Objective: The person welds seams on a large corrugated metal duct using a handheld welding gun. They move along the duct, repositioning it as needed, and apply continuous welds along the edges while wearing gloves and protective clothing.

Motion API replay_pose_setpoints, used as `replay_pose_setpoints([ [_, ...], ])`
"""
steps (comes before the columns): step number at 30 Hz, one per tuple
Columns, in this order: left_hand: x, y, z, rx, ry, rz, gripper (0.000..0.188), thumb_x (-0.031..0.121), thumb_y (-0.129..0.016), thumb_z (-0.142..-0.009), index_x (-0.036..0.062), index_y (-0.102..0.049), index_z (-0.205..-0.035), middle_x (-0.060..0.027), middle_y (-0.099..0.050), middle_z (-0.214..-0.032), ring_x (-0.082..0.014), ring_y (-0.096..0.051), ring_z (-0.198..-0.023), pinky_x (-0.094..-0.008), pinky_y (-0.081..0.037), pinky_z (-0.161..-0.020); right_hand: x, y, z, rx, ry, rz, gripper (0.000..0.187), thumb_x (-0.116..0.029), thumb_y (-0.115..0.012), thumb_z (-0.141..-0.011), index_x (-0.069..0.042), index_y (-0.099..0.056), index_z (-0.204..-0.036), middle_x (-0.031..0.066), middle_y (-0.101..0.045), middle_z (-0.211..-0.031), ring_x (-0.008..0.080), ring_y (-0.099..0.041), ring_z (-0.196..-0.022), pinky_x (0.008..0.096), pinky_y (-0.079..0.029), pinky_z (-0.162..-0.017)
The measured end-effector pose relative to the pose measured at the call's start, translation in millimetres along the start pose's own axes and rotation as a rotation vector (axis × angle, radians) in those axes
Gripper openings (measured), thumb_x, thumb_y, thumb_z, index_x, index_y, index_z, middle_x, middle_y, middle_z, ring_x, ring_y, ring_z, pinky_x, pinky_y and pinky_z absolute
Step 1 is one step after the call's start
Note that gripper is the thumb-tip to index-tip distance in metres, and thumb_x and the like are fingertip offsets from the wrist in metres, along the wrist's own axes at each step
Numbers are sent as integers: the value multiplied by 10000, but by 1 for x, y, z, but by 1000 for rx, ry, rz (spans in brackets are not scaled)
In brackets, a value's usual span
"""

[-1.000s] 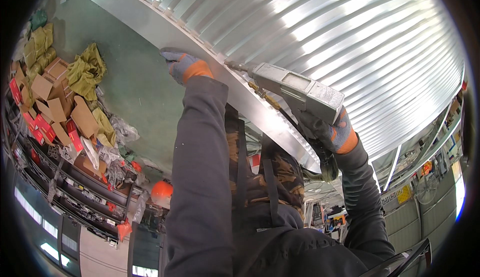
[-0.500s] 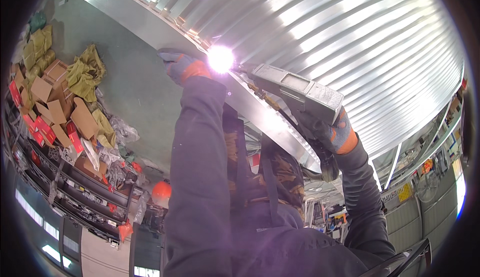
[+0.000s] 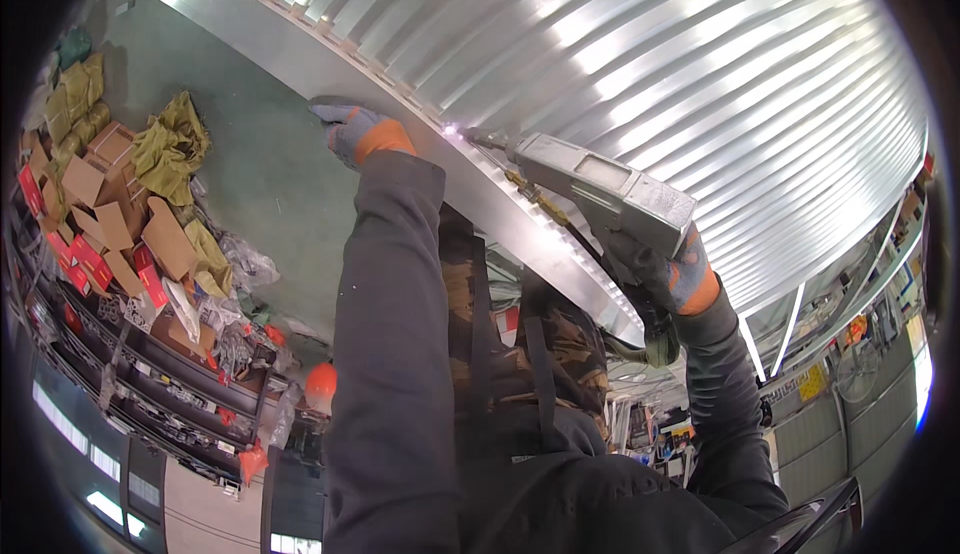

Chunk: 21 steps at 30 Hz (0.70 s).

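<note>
In the head view, wrapping the gloved right hand (image 3: 682, 276) tightly around the rear of a boxy silver tool (image 3: 605, 182). Aiming its narrow nozzle (image 3: 487, 139) leftward along the seam between a ridged metal sheet (image 3: 640, 84) and a flat metal strip (image 3: 250, 36), with a small pinkish glow (image 3: 450, 130) at the tip. Holding the gloved left hand (image 3: 360, 136) by the strip's outer edge, just left of the glow; cannot tell whether pinching or only resting. Farther left, can see cardboard boxes (image 3: 170, 236) heaped beside yellow-green sacks (image 3: 172, 149).
</note>
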<state>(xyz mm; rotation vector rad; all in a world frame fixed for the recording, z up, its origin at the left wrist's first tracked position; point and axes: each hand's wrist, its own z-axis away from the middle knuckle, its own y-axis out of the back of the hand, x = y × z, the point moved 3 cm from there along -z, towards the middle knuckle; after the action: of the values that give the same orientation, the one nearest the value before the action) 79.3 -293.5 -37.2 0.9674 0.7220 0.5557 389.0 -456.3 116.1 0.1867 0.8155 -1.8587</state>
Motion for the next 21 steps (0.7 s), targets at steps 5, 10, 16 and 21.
replay_pose_setpoints([
  [5,-4,-26,-6,116,-449,-941,290,361,-559,-910,116,-677,-1009,-22,-674,-943,-181,-630,-828,-341,-459,-665,24,16,10,49,-60,-412,563,26,-601,-823,96,-361,-1327,268,-465,-1293,332,-533,-1169,336,-530,-966],
  [10,-2,-34,-8,54,-502,-1069,276,339,-553,-912,119,-672,-1027,-16,-669,-973,-170,-627,-855,-331,-461,-680,23,15,13,-29,57,-182,437,-83,-645,-869,29,-488,-1262,168,-576,-1190,211,-569,-1101,268,-510,-884],
  [16,-3,-36,-12,11,-548,-1133,262,313,-546,-914,124,-667,-1050,-9,-664,-1010,-157,-623,-888,-321,-464,-697,11,5,11,54,36,182,470,-174,-703,-845,13,-527,-1240,146,-605,-1154,180,-578,-1064,288,-492,-868],
  [21,-1,-28,-6,-82,-620,-1164,255,291,-539,-916,128,-663,-1068,-2,-659,-1041,-147,-620,-915,-312,-466,-712,25,13,11,-42,-3,-326,476,-110,-677,-838,21,-491,-1256,135,-601,-1124,177,-600,-993,284,-510,-824],
])
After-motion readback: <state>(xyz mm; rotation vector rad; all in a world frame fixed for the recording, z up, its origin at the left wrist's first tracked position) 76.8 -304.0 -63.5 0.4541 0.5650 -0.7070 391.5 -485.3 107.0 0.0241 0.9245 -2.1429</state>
